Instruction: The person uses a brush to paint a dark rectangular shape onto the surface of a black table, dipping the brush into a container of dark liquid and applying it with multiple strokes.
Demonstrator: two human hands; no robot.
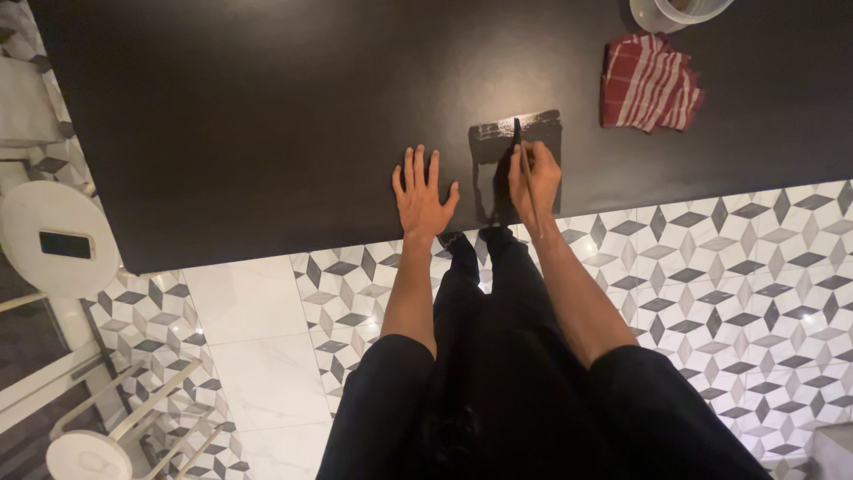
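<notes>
My left hand (421,197) lay flat, empty, while my right hand (533,182) gripped a slim wooden-handled brush (526,178), with only one small glossy patch (515,147) beneath it wetted on the dark matte tabletop (267,116).

A wide, dark brown tabletop (267,116) fills the upper part of the view, softly reflecting light. Below it lies a floor (737,276) of grey, white and black diamond-patterned tiles beside plain white marble slabs. At the left stand a small round white side table (35,222) and a white metal rack (133,418).
</notes>
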